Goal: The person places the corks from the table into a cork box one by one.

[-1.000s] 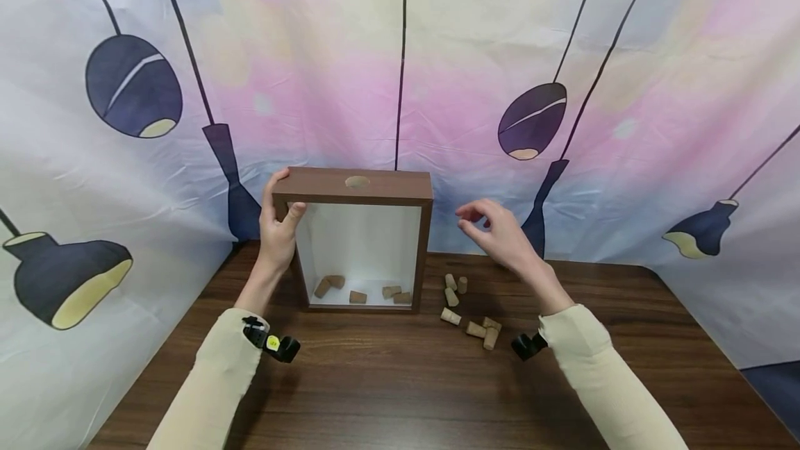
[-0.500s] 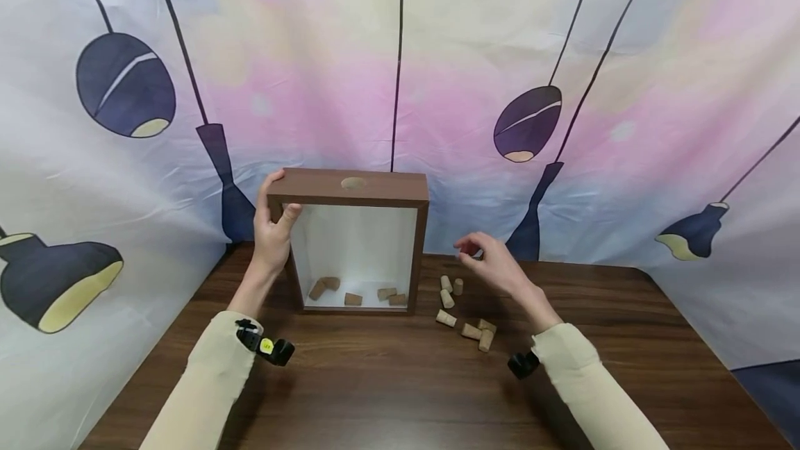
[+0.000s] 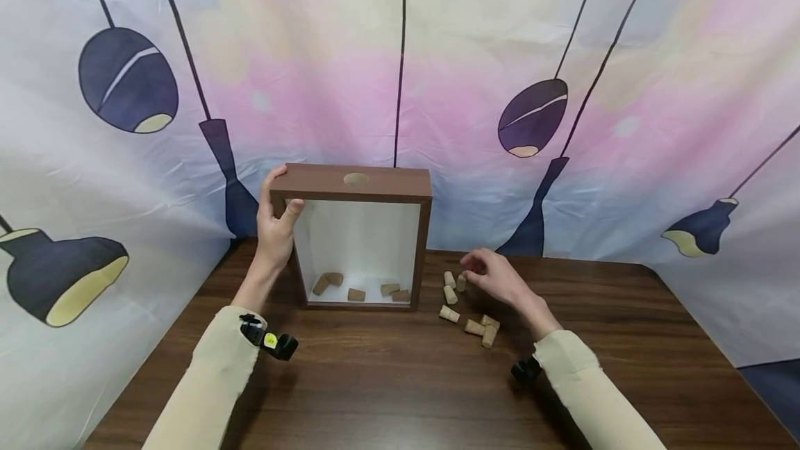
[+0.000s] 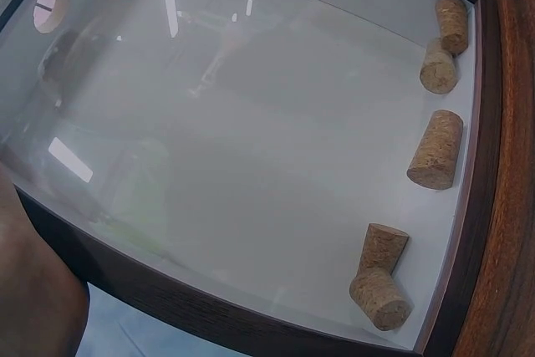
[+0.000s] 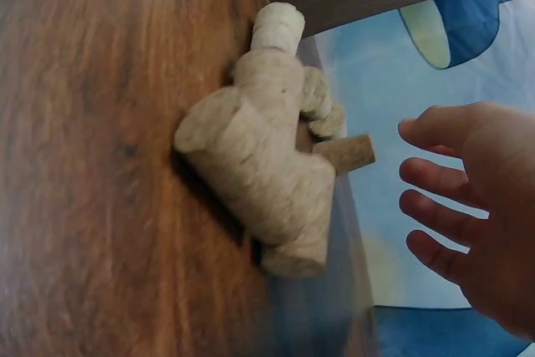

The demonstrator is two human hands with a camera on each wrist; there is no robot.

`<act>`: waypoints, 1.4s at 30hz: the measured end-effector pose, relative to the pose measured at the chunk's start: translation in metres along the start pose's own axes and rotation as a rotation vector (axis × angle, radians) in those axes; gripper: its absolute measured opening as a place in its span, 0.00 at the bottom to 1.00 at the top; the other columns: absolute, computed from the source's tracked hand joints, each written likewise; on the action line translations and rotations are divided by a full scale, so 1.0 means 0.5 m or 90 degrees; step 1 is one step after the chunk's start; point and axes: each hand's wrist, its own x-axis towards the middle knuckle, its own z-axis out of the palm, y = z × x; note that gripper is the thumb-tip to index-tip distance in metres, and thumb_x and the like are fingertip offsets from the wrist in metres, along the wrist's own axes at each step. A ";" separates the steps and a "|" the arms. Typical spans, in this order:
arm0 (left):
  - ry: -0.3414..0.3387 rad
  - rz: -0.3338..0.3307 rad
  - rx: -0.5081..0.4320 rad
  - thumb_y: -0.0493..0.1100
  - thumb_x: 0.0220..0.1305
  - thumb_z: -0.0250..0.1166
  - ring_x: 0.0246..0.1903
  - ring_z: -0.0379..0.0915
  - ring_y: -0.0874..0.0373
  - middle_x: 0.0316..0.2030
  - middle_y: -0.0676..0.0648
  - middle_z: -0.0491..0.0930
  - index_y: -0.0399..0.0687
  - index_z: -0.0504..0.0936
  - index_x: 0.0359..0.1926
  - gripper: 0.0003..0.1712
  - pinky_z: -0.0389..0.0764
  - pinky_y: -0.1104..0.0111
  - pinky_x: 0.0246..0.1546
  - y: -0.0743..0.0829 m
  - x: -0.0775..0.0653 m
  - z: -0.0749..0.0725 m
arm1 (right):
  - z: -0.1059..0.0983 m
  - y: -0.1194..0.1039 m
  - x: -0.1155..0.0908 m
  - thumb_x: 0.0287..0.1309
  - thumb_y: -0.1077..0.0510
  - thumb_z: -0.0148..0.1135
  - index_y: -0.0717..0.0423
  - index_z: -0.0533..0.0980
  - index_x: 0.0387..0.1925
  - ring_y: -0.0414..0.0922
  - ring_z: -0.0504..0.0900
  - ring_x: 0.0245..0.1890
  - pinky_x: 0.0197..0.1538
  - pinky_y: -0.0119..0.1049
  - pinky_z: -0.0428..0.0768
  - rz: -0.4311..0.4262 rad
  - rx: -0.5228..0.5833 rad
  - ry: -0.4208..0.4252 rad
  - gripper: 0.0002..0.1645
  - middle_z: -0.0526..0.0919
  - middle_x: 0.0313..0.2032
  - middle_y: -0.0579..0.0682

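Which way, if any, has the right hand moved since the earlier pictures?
Yes: in the head view, the right hand has come down, judged against the box, and is closer to the nearest cork.

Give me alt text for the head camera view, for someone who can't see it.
A person's left hand grips an upright brown-framed box with five corks inside, standing on a wooden table. The right hand hovers near seven loose corks to the box's right. Behind hangs a cloth printed with lamps.

5 corks — inside upright box
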 end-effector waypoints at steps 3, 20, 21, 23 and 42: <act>0.001 -0.010 0.011 0.61 0.61 0.68 0.66 0.57 0.59 0.67 0.53 0.63 0.45 0.62 0.73 0.47 0.56 0.66 0.64 0.019 -0.001 0.005 | 0.003 0.007 -0.001 0.66 0.57 0.64 0.59 0.79 0.52 0.47 0.81 0.44 0.47 0.45 0.78 0.010 0.002 -0.012 0.16 0.82 0.46 0.52; -0.004 -0.002 0.014 0.62 0.61 0.67 0.67 0.56 0.61 0.68 0.51 0.62 0.41 0.62 0.72 0.48 0.55 0.66 0.66 0.056 -0.006 0.019 | 0.023 0.021 0.000 0.64 0.56 0.65 0.51 0.80 0.41 0.38 0.79 0.33 0.39 0.38 0.77 0.055 0.002 -0.050 0.06 0.83 0.35 0.44; -0.004 -0.003 0.018 0.62 0.61 0.67 0.68 0.55 0.61 0.69 0.51 0.61 0.41 0.62 0.72 0.47 0.54 0.66 0.66 0.056 -0.005 0.018 | 0.023 0.020 0.000 0.64 0.56 0.65 0.51 0.80 0.41 0.39 0.79 0.33 0.39 0.38 0.77 0.058 0.005 -0.050 0.05 0.83 0.34 0.45; -0.003 -0.006 0.021 0.62 0.61 0.67 0.68 0.54 0.61 0.69 0.50 0.61 0.40 0.62 0.72 0.48 0.54 0.65 0.67 0.056 -0.005 0.018 | 0.024 0.020 0.000 0.63 0.56 0.66 0.51 0.80 0.40 0.39 0.78 0.31 0.37 0.37 0.77 0.060 0.010 -0.049 0.05 0.83 0.33 0.45; -0.006 -0.004 0.002 0.60 0.62 0.68 0.62 0.60 0.62 0.64 0.57 0.65 0.41 0.62 0.72 0.46 0.58 0.67 0.63 0.054 -0.004 0.017 | -0.009 -0.011 -0.005 0.59 0.56 0.69 0.51 0.82 0.38 0.40 0.82 0.34 0.40 0.39 0.80 0.013 -0.025 0.050 0.06 0.85 0.34 0.46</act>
